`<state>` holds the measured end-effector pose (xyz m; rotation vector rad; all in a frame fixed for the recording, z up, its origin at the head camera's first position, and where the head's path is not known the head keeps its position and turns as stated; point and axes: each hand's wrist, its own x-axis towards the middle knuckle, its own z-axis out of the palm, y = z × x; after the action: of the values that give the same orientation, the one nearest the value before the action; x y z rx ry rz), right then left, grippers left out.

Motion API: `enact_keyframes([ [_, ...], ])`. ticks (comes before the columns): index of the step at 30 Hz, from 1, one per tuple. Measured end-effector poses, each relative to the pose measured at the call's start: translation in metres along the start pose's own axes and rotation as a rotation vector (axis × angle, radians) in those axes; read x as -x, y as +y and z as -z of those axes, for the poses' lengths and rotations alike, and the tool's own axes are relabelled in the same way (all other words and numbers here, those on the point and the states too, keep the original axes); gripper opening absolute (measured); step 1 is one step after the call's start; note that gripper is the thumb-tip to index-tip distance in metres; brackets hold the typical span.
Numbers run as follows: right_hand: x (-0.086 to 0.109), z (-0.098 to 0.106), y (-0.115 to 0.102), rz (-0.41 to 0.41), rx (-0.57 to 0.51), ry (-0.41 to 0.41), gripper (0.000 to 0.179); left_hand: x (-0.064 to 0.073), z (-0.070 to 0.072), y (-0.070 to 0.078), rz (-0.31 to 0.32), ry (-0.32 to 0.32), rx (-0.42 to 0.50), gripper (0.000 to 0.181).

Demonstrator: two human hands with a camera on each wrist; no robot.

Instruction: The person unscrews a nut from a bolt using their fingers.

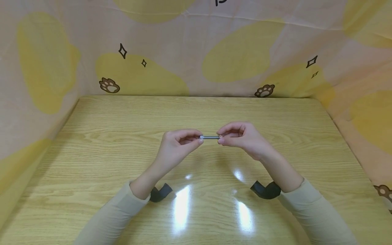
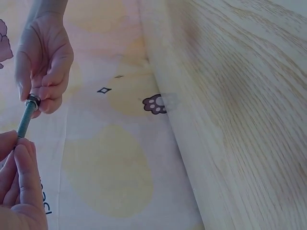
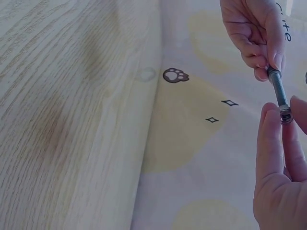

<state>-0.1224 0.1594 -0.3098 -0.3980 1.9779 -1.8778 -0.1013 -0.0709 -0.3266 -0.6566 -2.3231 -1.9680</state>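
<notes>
A thin metal bolt (image 1: pixel 210 137) spans the gap between the two hands, nearly level, over the table. Its threaded shank (image 2: pixel 24 120) shows in the left wrist view. My left hand (image 1: pixel 177 146) pinches one end between thumb and fingertips, which hide that end. At the opposite end sits a metal nut (image 3: pixel 286 114), and my right hand (image 1: pixel 245 137) pinches there with thumb and fingers. Both hands face each other in the middle of the head view, held above the wood.
The wood-grain table (image 1: pixel 107 143) lies beneath, with bright reflections near the front. A cloth (image 1: pixel 165 41) with yellow patches and paw prints hangs along the back and both sides. Black straps (image 1: pixel 266 190) stick out at the wrists beside the light sleeves (image 1: pixel 312 207).
</notes>
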Motion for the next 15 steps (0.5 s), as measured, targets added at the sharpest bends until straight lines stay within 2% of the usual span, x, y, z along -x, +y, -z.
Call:
enact_keyframes([
  [8,-0.0015,-0.0003,0.001,-0.029,-0.005,-0.034,0.029,0.0004,0.0006,-0.0015,-0.007,0.003,0.0,0.016],
  [11,-0.0017,-0.0008,0.0009,-0.041,-0.014,-0.038,0.026,0.0007,0.0009,-0.0009,-0.013,0.003,0.002,0.016],
  [15,-0.0017,-0.0006,0.0017,-0.009,-0.01,-0.026,0.017,0.0011,0.0018,-0.0001,-0.008,0.001,0.001,0.016],
])
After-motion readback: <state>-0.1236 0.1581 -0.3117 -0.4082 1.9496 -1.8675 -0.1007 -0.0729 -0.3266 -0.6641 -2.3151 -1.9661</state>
